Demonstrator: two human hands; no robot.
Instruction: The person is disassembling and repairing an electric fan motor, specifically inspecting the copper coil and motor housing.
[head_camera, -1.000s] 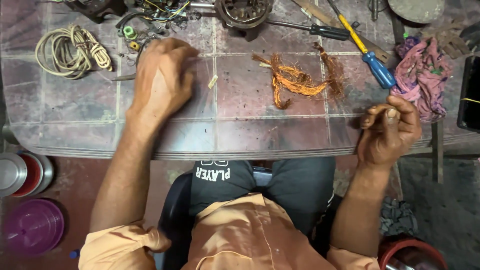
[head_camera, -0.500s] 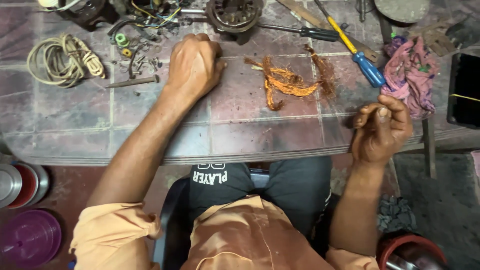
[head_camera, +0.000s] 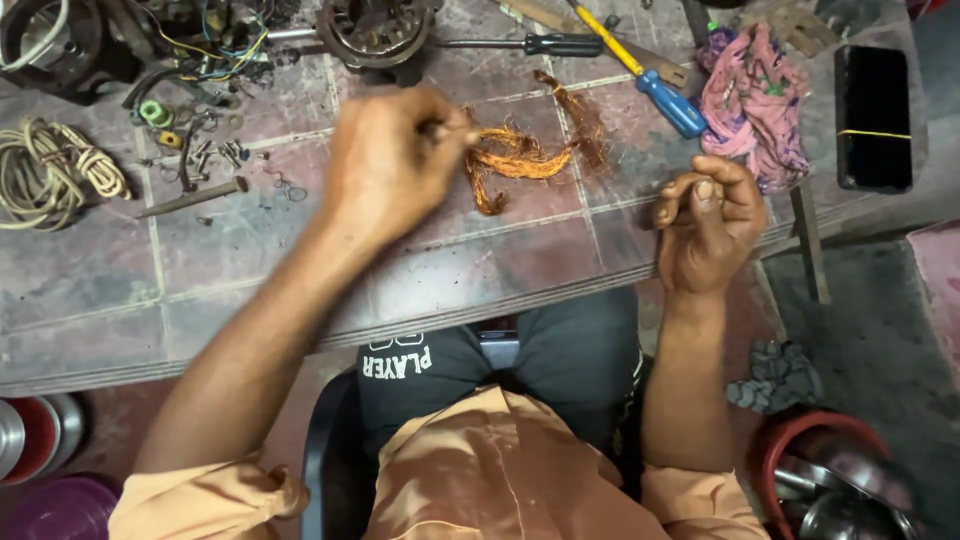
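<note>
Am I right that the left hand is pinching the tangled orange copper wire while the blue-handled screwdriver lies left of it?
Not quite. In the head view the left hand does pinch the tangled orange copper wire, but the blue-handled screwdriver lies to the wire's right.

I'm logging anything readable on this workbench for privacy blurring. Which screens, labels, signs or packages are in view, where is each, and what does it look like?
Phone-like slab: far right of the tiled table, right of the pink cloth; flat black rectangle, screen dark, a thin yellow band across it.
Printed trousers: on the person's lap below the table edge; dark fabric with white block lettering.
No packages or signs show.
</note>
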